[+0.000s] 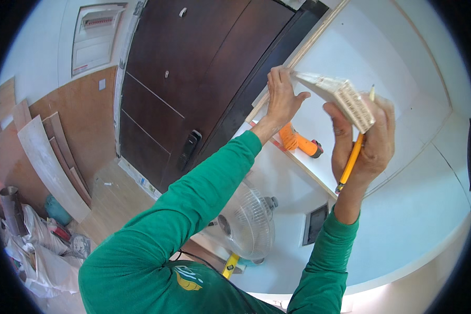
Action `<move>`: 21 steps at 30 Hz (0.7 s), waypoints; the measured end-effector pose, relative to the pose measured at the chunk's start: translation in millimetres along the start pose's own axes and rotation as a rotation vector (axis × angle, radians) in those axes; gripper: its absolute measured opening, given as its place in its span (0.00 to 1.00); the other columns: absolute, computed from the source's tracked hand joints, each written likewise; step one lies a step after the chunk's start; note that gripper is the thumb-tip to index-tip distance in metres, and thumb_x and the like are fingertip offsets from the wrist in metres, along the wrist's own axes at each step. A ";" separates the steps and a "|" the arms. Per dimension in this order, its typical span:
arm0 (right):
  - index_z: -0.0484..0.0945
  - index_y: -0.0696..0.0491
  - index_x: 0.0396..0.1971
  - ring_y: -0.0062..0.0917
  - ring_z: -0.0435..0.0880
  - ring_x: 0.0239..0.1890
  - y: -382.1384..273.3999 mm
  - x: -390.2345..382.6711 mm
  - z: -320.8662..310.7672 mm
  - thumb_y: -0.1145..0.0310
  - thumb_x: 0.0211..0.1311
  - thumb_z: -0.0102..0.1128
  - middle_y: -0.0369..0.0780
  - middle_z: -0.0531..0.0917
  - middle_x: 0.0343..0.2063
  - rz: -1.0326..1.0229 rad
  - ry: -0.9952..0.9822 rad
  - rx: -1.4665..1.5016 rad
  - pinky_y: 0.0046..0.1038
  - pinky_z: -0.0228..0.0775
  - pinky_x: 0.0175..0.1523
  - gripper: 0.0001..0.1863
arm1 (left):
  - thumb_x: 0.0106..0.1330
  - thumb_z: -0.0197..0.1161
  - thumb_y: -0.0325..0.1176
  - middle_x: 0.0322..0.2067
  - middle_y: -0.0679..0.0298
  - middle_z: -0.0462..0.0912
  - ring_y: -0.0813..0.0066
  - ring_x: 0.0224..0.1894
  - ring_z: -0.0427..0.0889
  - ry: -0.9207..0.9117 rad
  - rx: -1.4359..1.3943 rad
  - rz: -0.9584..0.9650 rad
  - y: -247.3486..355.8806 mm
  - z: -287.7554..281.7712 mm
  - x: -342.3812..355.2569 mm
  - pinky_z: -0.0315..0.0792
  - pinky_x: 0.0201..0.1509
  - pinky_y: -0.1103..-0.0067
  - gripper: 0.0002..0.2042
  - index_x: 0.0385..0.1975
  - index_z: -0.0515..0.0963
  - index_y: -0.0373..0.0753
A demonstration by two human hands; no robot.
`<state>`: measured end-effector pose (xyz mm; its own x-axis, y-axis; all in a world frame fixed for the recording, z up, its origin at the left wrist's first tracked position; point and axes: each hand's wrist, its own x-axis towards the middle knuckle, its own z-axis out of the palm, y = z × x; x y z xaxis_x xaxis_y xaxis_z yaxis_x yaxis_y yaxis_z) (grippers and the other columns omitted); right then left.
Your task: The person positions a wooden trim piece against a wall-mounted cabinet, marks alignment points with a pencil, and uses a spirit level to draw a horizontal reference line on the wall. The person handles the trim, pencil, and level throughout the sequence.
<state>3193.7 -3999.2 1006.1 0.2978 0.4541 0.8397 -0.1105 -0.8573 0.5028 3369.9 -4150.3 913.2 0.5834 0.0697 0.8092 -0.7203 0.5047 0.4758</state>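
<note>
one pale board (334, 90) is slanting before a white recess (369, 52); the right hand (378, 142) is grasping it and a yellow pencil (352, 162); the left hand (282, 100) is lying by its far end, grip unclear.

The right hand (376, 146) holds a board (327, 88) and yellow pencil (352, 159).

There are two hands (283, 98) (374, 144), one pencil (352, 161) and one fan (247, 220).

Far: dark brown door (178, 57), black lock (190, 148). Left: white wall (39, 57) above brown panelling (86, 102); pale floor (109, 196). Right: white recess (366, 42), wood-edged.
</note>
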 end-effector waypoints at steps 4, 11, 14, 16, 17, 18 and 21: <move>0.88 0.50 0.50 0.28 0.84 0.38 -13.6 6.5 -0.3 0.70 0.54 0.80 0.40 0.85 0.39 -0.016 -0.049 -0.127 0.27 0.77 0.40 0.21 | 0.47 0.88 0.38 0.57 0.49 0.68 0.49 0.59 0.70 0.008 0.046 -0.013 -8.5 -6.4 9.9 0.68 0.63 0.60 0.44 0.60 0.66 0.31; 0.87 0.54 0.46 0.31 0.86 0.43 -17.6 -4.6 9.5 0.69 0.57 0.81 0.41 0.89 0.39 -0.038 -0.060 -0.131 0.31 0.80 0.46 0.18 | 0.50 0.85 0.47 0.49 0.45 0.79 0.46 0.48 0.86 -0.099 0.127 -0.033 -23.8 -4.1 34.1 0.80 0.50 0.63 0.44 0.60 0.67 0.28; 0.86 0.55 0.47 0.34 0.86 0.43 -22.9 -3.5 11.0 0.69 0.56 0.82 0.40 0.89 0.40 -0.027 -0.107 -0.122 0.31 0.80 0.46 0.20 | 0.53 0.82 0.52 0.46 0.48 0.82 0.49 0.41 0.88 -0.109 0.181 -0.020 -23.8 3.8 37.9 0.81 0.45 0.63 0.41 0.58 0.70 0.29; 0.86 0.55 0.47 0.34 0.86 0.44 -27.6 0.6 18.0 0.69 0.55 0.83 0.40 0.89 0.40 -0.005 -0.113 -0.083 0.31 0.80 0.47 0.20 | 0.56 0.79 0.56 0.43 0.51 0.85 0.52 0.37 0.89 -0.152 0.217 -0.076 -27.4 4.5 40.7 0.82 0.45 0.63 0.39 0.56 0.72 0.30; 0.86 0.55 0.47 0.34 0.86 0.44 -29.1 4.8 17.8 0.68 0.55 0.83 0.40 0.89 0.40 -0.013 -0.131 -0.099 0.31 0.80 0.47 0.20 | 0.56 0.79 0.56 0.43 0.51 0.85 0.52 0.37 0.90 -0.111 0.203 -0.068 -27.3 6.8 41.8 0.82 0.45 0.63 0.39 0.56 0.72 0.31; 0.86 0.55 0.48 0.34 0.86 0.44 -31.1 7.9 16.9 0.68 0.56 0.83 0.40 0.89 0.40 -0.020 -0.150 -0.115 0.31 0.79 0.48 0.20 | 0.55 0.80 0.55 0.43 0.52 0.86 0.53 0.38 0.90 -0.071 0.189 -0.063 -28.1 9.9 40.9 0.82 0.45 0.63 0.39 0.56 0.72 0.31; 0.86 0.55 0.48 0.34 0.86 0.44 -32.6 3.0 16.5 0.66 0.57 0.82 0.41 0.88 0.40 -0.003 -0.146 -0.194 0.32 0.79 0.48 0.21 | 0.51 0.83 0.52 0.44 0.52 0.88 0.53 0.41 0.91 -0.041 0.129 -0.064 -36.7 10.4 40.2 0.83 0.45 0.63 0.40 0.57 0.73 0.33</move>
<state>3213.9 -3973.9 988.8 0.4303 0.4046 0.8069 -0.2854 -0.7871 0.5468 3415.9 -4175.0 931.8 0.6159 0.0040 0.7878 -0.7258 0.3918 0.5654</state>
